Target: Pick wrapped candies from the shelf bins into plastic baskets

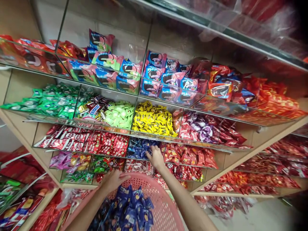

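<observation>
A pink plastic basket (166,205) with holes in its wall stands at the bottom centre, holding a heap of dark blue wrapped candies (134,208). My left hand (113,179) is closed on the far left part of its rim. My right hand (156,158) reaches past the basket to the shelf, into the compartment of blue wrapped candies (138,147). Its thumb is spread away from the fingers, and its fingertips are at the right side of those candies. I see no candy held clearly in it.
Yellow packets (154,120) fill the compartment above, with red packets (106,144) to the left and orange-red packets (190,155) to the right. Clear shelf edges and dividers separate the rows. Blue-pink cookie packs (154,73) are higher up. A wooden side panel (250,157) slants at right.
</observation>
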`<action>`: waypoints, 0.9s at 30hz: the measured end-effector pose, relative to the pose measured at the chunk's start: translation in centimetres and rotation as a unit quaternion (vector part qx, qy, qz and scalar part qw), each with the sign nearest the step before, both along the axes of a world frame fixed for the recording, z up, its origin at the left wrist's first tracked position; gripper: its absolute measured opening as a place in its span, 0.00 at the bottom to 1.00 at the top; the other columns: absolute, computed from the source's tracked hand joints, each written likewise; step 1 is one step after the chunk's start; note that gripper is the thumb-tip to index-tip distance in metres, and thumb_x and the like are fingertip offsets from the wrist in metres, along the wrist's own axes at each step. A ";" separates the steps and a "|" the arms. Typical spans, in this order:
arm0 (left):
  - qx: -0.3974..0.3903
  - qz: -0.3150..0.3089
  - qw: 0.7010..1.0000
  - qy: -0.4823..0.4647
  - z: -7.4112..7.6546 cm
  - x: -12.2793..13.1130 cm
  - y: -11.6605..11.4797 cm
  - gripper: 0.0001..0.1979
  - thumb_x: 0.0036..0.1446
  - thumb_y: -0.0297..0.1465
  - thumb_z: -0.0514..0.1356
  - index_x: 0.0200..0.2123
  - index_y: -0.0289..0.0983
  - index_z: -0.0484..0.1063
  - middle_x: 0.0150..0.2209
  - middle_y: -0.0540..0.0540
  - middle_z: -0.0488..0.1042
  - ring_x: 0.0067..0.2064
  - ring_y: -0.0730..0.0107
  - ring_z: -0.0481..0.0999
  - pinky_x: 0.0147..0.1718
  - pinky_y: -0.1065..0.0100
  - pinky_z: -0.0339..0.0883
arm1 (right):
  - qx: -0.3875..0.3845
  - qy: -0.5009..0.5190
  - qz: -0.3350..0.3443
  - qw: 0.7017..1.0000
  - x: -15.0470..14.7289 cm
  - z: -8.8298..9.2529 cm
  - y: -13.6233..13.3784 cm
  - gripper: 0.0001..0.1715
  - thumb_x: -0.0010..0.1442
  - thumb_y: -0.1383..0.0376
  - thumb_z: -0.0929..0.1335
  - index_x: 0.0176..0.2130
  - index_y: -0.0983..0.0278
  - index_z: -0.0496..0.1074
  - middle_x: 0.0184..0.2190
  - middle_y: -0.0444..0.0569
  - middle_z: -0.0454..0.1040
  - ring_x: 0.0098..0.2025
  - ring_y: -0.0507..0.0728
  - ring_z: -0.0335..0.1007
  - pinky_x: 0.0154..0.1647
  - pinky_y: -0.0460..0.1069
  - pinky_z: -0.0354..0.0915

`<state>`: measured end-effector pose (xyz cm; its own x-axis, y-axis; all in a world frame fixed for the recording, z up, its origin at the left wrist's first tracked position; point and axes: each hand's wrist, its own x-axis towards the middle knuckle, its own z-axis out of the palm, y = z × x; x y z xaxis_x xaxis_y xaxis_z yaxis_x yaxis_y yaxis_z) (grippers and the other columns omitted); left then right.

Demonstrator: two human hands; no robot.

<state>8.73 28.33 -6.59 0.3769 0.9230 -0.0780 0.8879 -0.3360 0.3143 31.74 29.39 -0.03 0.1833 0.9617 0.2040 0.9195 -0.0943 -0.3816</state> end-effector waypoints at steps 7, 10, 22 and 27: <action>-0.026 0.017 0.999 -0.012 -1.5 -0.5 0.1 0.32 0.49 0.58 0.40 0.24 0.39 0.70 0.27 0.46 0.74 0.33 0.61 0.74 0.26 0.71 0.54 | -0.058 -0.076 -0.078 0.992 -2.4 -2.5 4.3 0.40 0.49 0.43 0.61 0.51 0.67 0.62 0.51 0.62 0.60 0.52 0.68 0.54 0.45 0.60 0.57; -0.022 0.020 1.000 -0.010 -1.9 -0.6 0.4 0.30 0.50 0.56 0.41 0.25 0.39 0.71 0.28 0.45 0.75 0.35 0.61 0.74 0.28 0.71 0.55 | -0.052 -0.093 -0.050 0.993 -2.1 -3.2 4.8 0.30 0.52 0.50 0.63 0.49 0.66 0.63 0.48 0.59 0.63 0.50 0.66 0.57 0.43 0.57 0.57; -0.035 0.007 0.999 -0.026 -1.8 0.1 1.7 0.30 0.50 0.57 0.42 0.25 0.39 0.70 0.28 0.46 0.75 0.34 0.62 0.74 0.27 0.72 0.54 | -0.049 -0.072 0.038 0.995 2.7 -1.7 3.8 0.19 0.54 0.67 0.62 0.47 0.62 0.65 0.46 0.53 0.67 0.47 0.59 0.60 0.45 0.51 0.55; -0.021 0.014 0.999 -0.030 -2.2 -0.1 1.9 0.30 0.49 0.57 0.41 0.25 0.39 0.69 0.27 0.46 0.74 0.32 0.65 0.74 0.26 0.72 0.53 | -0.031 -0.116 0.010 0.993 2.0 -1.4 4.1 0.19 0.53 0.71 0.60 0.45 0.64 0.67 0.47 0.56 0.65 0.49 0.62 0.58 0.46 0.53 0.56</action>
